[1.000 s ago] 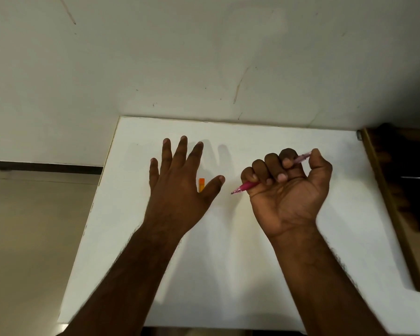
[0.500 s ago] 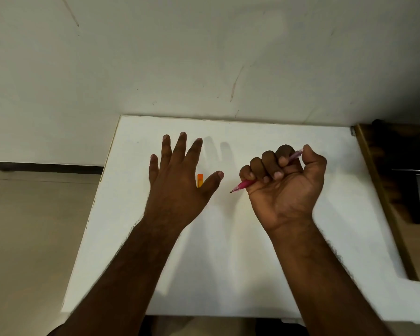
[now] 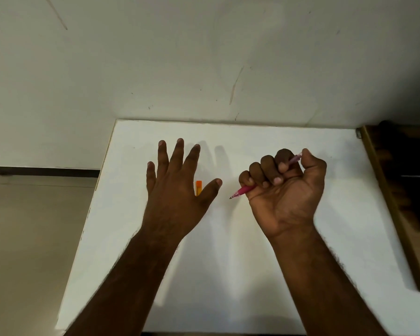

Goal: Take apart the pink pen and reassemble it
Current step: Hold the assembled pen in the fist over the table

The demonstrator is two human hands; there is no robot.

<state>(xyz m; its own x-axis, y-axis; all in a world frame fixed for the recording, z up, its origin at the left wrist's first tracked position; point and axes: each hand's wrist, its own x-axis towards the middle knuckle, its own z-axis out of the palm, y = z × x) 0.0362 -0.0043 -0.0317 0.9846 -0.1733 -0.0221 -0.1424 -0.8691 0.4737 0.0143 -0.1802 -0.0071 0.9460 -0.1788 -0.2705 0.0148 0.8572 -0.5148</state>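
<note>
My right hand is raised palm up over the white table, fingers curled round the pink pen. The pen's tip pokes out to the lower left of the fist and its pale pink rear end shows by the thumb. My left hand hovers palm down with straight, spread fingers and holds nothing. A small orange piece lies on the table between the left thumb and forefinger; most of it is hidden by that hand.
The table's back edge meets a scuffed white wall. A dark wooden piece of furniture stands against the table's right side. Beige floor lies past the left edge.
Both hands keep their pose and have hardly shifted. The right hand still grips the pen; the view has tilted slightly.
</note>
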